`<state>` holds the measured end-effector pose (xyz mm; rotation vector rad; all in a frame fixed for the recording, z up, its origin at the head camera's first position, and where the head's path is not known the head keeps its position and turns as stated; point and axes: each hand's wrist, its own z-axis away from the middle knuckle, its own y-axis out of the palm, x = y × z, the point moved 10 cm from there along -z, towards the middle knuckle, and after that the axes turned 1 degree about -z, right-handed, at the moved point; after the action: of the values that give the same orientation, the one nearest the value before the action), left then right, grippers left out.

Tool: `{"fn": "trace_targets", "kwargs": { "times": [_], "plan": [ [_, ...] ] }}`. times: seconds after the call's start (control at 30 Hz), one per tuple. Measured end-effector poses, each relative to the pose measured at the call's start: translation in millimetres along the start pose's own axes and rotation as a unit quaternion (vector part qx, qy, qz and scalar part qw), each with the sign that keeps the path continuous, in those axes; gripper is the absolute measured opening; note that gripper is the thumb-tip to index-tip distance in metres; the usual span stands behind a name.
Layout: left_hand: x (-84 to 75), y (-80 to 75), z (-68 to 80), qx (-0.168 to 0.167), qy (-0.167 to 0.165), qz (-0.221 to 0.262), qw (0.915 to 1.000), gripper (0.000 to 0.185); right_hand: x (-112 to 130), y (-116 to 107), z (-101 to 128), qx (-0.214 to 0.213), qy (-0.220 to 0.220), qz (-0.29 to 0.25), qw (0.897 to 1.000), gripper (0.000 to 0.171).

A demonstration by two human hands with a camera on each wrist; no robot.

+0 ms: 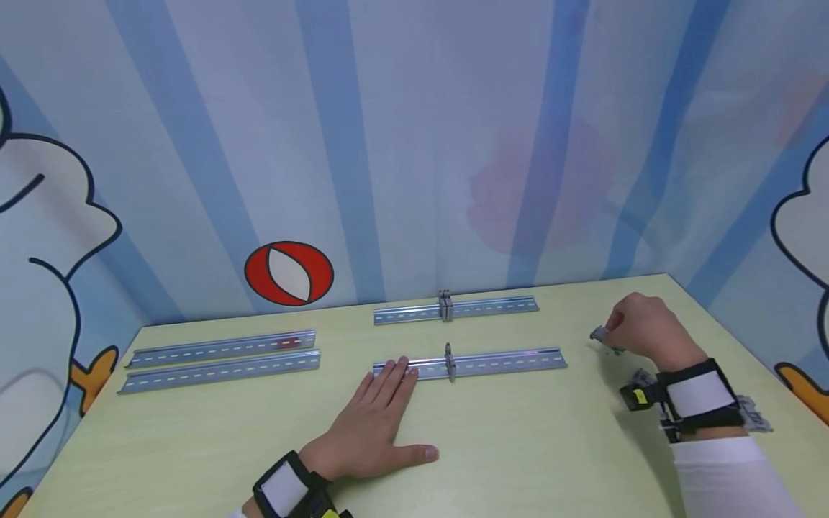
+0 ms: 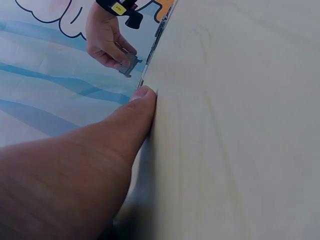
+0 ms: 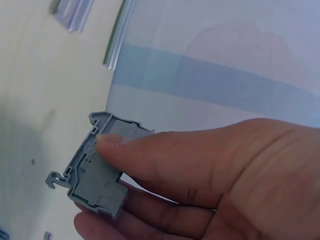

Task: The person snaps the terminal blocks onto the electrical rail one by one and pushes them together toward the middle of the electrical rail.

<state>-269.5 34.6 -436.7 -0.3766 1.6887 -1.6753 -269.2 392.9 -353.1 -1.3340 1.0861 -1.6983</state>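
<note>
My right hand [image 1: 637, 324] pinches a small grey plastic clip [image 3: 95, 170] between thumb and fingers, just above the table at the right; the clip [image 1: 601, 334] shows at the hand's left side, and the left wrist view catches the clip [image 2: 129, 64] too. My left hand [image 1: 376, 421] lies flat on the table, fingers straight, fingertips on the left end of the near metal rail [image 1: 505, 361]. One grey clip [image 1: 449, 360] sits on that rail. The far rail [image 1: 492, 308] carries a pair of clips [image 1: 444, 305].
Two more metal rails [image 1: 220, 361] lie side by side at the left of the pale green table [image 1: 518, 446]. Several loose grey clips [image 1: 754, 416] lie by my right wrist. A striped cartoon wall closes the back and sides.
</note>
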Motion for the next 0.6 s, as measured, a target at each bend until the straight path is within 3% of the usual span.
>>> {"fn": "trace_targets", "kwargs": {
  "times": [0.33,0.6],
  "plan": [
    [0.7,-0.3,0.3,0.000,-0.001,0.001,1.0000,0.110,39.6,-8.6,10.4,-0.032,-0.046,-0.009,0.998,0.010],
    [0.3,-0.7,-0.2,0.000,-0.002,0.006,1.0000,0.110,61.8,5.8,12.5,-0.002,-0.052,-0.037,0.998,0.009]
  ]
}}
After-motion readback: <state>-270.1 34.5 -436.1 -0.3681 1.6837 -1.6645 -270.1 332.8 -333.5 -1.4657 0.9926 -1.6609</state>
